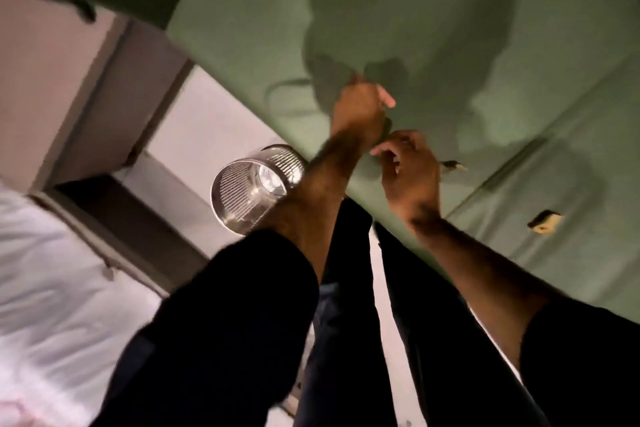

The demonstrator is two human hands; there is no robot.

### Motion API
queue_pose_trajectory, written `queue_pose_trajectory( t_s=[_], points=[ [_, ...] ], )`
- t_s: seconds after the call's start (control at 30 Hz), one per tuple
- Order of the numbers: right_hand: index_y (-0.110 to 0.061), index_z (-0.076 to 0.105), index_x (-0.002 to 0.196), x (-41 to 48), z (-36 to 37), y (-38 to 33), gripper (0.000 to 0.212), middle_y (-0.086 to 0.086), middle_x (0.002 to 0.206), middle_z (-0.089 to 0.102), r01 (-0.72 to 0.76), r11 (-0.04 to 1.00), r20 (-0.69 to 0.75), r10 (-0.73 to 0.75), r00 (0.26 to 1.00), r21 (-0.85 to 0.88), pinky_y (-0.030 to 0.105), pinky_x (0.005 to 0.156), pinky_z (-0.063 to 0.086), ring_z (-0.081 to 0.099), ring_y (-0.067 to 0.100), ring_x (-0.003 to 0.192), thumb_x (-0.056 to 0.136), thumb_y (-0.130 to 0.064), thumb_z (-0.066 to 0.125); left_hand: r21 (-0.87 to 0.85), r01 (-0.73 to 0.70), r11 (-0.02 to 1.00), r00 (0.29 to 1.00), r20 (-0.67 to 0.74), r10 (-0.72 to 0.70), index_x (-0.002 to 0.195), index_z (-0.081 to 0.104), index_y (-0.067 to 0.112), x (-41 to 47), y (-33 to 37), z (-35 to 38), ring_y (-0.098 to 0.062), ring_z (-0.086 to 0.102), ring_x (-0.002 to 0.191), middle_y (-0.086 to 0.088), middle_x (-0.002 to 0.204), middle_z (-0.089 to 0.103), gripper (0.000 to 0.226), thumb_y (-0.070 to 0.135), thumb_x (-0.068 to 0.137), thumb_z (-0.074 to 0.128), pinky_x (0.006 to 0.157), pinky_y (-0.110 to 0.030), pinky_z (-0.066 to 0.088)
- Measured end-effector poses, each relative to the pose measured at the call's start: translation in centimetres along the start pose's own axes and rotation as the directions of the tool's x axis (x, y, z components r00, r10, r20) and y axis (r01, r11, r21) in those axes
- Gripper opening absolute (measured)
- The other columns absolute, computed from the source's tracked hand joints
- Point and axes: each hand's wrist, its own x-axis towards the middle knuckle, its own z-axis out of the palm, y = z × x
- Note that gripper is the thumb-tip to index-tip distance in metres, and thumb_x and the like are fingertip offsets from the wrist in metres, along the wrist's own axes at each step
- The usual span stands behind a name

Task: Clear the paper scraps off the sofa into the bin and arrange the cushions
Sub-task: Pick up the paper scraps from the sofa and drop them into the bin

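Looking down: your view is tilted and blurred, so small details are hard to read.
Bed: white bedding (52, 281) fills the lower left corner.
Bin: the wire-mesh bin (256, 189) stands on the pale floor just beside the sofa's front edge, its open mouth turned toward your camera, its long axis running from lower left up to the right; your left forearm crosses its right side.
Left hand: your left hand (360, 106) reaches over the seat with the fingers curled inward in a loose fist; whether it holds a scrap, you cannot tell.
Right hand: your right hand (408, 174) hovers just beside the left wrist, fingers bent but spread, gripping nothing visible.
Sofa: the green sofa (450, 28) spans the upper right, its front edge slanting from upper left down to the right.
Near scrap: a small paper scrap (453, 165) lies on the seat just right of your right hand, too blurred to give a direction.
Far scrap: a yellowish scrap (545, 220) lies further right on the seat, its long axis tilted up to the right.
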Motion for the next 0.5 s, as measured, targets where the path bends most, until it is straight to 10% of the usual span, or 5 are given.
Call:
queue_pose_trajectory(
  t_s=[0.27, 0.5],
  points=[
    [-0.008, 0.076, 0.088, -3.4, 10.9, -5.9, 0.019, 0.012, 0.099, 0.069, 0.263, 0.965, 0.329, -0.253, 0.91, 0.014, 0.035, 0.083, 0.052, 0.069, 0.028, 0.089, 0.087, 0.008, 0.064, -0.121, 0.37, 0.921, 0.899, -0.203, -0.388, 0.096, 0.081, 0.012, -10.9, -17.4, -4.3, -0.029, 0.07, 0.097, -0.012, 0.106, 0.073, 0.022, 0.002, 0.087, 0.063, 0.077, -0.018, 0.044],
    [-0.003, 0.074, 0.093, -4.4, 19.9, -5.6, 0.017, 0.018, 0.103, 0.067, 0.357, 0.934, 0.535, -0.308, 0.787, 0.013, 0.047, 0.083, 0.055, 0.068, 0.035, 0.093, 0.093, 0.003, 0.058, -0.22, 0.608, 0.763, 0.714, -0.27, -0.646, 0.105, 0.075, 0.009, -13.5, -26.6, -0.5, -0.036, 0.065, 0.108, -0.016, 0.12, 0.062, 0.024, 0.002, 0.094, 0.055, 0.089, -0.04, 0.05]
  ],
)
